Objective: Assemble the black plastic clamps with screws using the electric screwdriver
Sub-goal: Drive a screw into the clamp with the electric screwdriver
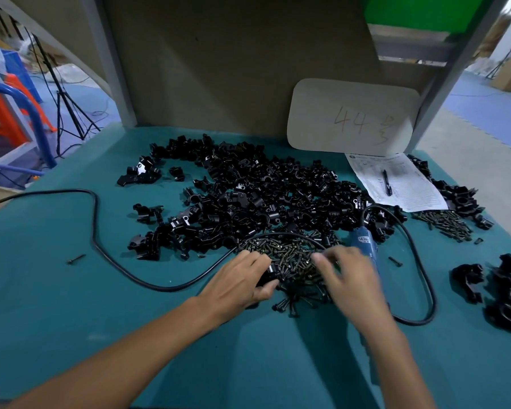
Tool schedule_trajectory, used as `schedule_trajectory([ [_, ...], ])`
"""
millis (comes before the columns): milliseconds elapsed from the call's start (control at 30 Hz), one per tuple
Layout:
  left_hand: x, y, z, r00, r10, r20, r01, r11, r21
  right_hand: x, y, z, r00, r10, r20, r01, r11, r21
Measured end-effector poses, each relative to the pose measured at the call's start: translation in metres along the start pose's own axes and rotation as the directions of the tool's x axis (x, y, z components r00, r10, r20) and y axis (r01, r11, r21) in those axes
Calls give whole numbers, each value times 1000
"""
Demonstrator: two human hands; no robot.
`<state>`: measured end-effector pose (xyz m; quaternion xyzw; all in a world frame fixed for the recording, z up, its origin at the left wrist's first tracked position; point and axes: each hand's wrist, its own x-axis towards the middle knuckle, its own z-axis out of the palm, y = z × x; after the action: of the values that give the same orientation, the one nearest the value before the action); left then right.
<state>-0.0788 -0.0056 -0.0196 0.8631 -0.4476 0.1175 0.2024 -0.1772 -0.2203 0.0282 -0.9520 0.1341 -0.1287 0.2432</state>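
Left hand [236, 280] around black clamp [269, 274]

Big jumbled heap of black clamps [248, 187] in the middle. Dark screws [286, 255] are piled at its near edge, with a second pile [446, 222] off to the right. The blue screwdriver [366, 246] lies flat just right of the near screws, its black cord [101, 231] looping around. One clamp [270, 274] is gripped in the left hand [239, 281], right by the screws. Smaller clamp bunch [502, 293] sits far right.

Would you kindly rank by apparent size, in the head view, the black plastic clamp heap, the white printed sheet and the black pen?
Largest to smallest:
black plastic clamp heap
white printed sheet
black pen, lying on that sheet
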Motion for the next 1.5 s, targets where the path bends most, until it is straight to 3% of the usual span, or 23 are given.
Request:
schedule_trajectory([
  [67, 0, 0, 1, 1000, -1, 21, 1, 1000, 13, -3, 28, -17, 974, 195, -111, -213, 959, -185],
  [133, 0, 1, 1, 1000, 4, 27, -5, 1000, 16, -5, 45, -27, 924, 380, -32, -375, 891, -258],
  [233, -1, 2, -1, 1000, -7, -5, 7, 1000, -6, -2, 57, -30, 897, 436, 71, -430, 899, -77],
  [300, -1, 2, -2, 999, -15, -35, 15, 1000, 2, -2, 60, -37, 892, 439, 108, -452, 860, 234],
  [333, -1, 3, -2, 999, -14, -49, 15, 1000, 19, -2, 61, -41, 887, 443, 129, -449, 767, 459],
  [367, -1, 3, -2, 998, -11, -58, 13, 999, 34, -2, 61, -44, 878, 454, 152, -430, 608, 667],
  [433, 0, 3, -2, 998, -6, -65, 9, 999, 42, -3, 57, -45, 873, 445, 201, -323, 216, 921],
  [533, -1, 2, -1, 996, -11, -84, 14, 999, 41, 1, 46, -36, 888, 396, 233, -125, -280, 952],
  [600, 0, 2, -2, 995, -2, -97, 6, 999, 47, 8, 32, -27, 865, 438, 247, -40, -430, 902],
  [767, 0, 1, -1, 998, 21, -63, -17, 998, 62, 26, 17, -14, 797, 565, 214, 129, -505, 853],
  [1167, 0, 1, -3, 998, -30, 49, 30, 1000, 10, 32, -6, 15, 803, 577, 147, 182, -473, 862],
  [1400, 0, -1, -2, 989, -30, 144, 40, 997, -70, 32, -6, 22, 858, 495, 135, 189, -549, 814],
  [1500, 0, 0, -3, 991, -31, 128, 38, 998, -57, 33, -5, 20, 886, 447, 121, 145, -515, 845],
])
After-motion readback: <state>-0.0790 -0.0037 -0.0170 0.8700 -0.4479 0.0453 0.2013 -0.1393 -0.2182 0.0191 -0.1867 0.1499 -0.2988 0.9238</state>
